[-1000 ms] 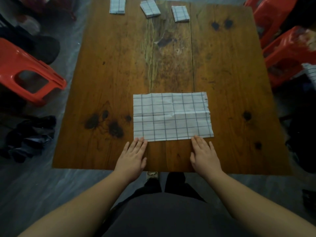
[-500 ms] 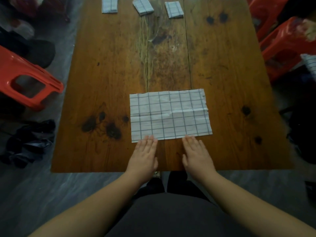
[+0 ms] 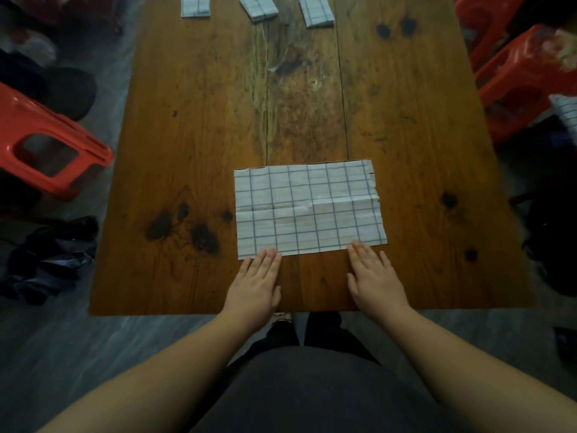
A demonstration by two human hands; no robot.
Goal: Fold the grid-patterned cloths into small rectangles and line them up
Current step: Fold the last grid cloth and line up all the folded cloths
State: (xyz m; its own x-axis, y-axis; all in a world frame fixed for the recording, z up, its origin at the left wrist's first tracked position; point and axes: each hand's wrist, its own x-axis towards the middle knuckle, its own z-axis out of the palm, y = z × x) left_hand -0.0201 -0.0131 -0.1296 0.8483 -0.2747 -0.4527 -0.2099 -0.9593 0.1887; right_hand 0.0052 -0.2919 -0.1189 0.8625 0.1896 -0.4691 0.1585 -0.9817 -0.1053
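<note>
Both hands sweep outward along the near edge of the grid cloth (image 3: 307, 207): half a second ago they sat close together near the middle of that edge, and now the left hand (image 3: 254, 284) is back by the near left corner and the right hand (image 3: 373, 276) is out toward the near right corner. Each hand lies flat with fingers straight and together, fingertips just touching the cloth's edge, gripping nothing. The cloth itself has not shifted; it lies as a wide rectangle on the near middle of the table (image 3: 193, 120), a raised crease running across it. This looks like pressing the edge flat, so the next fold is probably close. 3 folded cloths (image 3: 258, 7) already sit in a row at the far edge, well apart from this one, so the task appears partly done.
</note>
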